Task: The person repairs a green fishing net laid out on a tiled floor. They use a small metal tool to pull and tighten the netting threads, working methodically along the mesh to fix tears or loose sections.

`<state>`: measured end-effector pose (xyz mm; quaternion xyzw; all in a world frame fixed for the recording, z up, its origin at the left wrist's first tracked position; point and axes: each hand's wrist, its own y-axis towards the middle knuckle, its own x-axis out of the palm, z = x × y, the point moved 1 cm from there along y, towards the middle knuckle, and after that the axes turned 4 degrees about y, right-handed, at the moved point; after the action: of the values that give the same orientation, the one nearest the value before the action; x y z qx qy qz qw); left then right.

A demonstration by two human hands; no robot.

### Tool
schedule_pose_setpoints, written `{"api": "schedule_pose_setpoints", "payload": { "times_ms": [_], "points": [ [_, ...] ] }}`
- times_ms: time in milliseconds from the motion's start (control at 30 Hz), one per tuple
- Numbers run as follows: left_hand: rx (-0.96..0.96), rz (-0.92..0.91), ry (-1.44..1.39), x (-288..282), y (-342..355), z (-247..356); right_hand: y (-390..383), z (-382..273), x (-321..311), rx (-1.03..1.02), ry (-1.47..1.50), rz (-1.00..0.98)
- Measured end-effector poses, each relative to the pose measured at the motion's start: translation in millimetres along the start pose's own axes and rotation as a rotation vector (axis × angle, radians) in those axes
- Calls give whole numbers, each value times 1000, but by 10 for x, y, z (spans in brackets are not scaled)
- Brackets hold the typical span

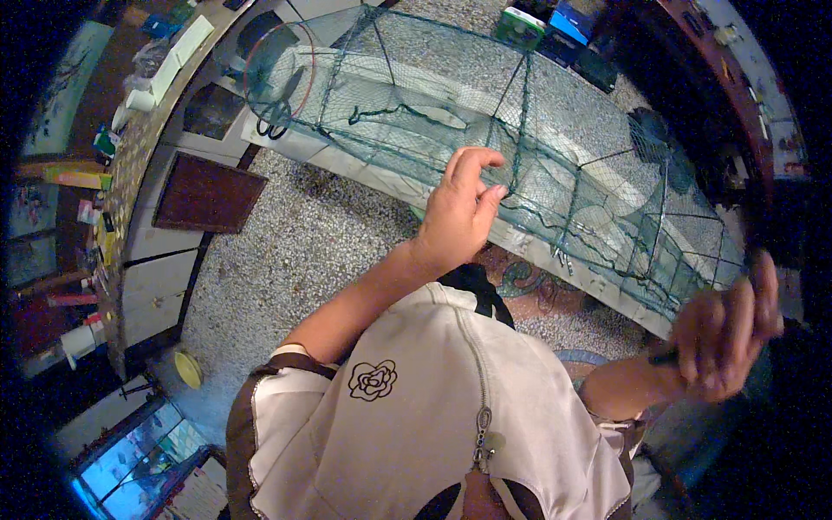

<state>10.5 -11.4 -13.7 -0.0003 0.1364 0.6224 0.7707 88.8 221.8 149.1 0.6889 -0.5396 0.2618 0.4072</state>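
Observation:
A long green mesh net trap, stretched over dark frames and edge cords, lies across a pale narrow bench in front of me. My left hand is at its near side, closed in a pinch of thumb and forefinger on the netting beside an upright frame cord. My right hand is raised beyond the trap's right end, blurred, its fingers curled. Something dark shows at its lower edge, too unclear to name. Black-handled scissors rest by the trap's left end, near a red ring in the mesh.
Speckled floor surrounds the bench. To the left stand a cluttered counter and a dark red panel. Green and blue boxes sit beyond the trap. A yellow round thing is at lower left.

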Motion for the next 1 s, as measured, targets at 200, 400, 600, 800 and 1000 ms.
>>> {"api": "schedule_pose_setpoints", "payload": {
  "times_ms": [200,400,600,800,1000],
  "points": [
    [-46,-3,39,29,23,-89,-439,-520,175,-93,383,-336],
    [-119,-49,48,5,61,-38,-730,-719,317,-565,-221,-162],
    [243,-131,284,15,12,245,-789,-718,348,-904,-804,56],
    [216,-355,228,-208,69,303,-566,-453,190,-702,-1144,268],
    [410,-435,574,-446,89,367,-85,662,-184,89,-1510,87]
  ]
}}
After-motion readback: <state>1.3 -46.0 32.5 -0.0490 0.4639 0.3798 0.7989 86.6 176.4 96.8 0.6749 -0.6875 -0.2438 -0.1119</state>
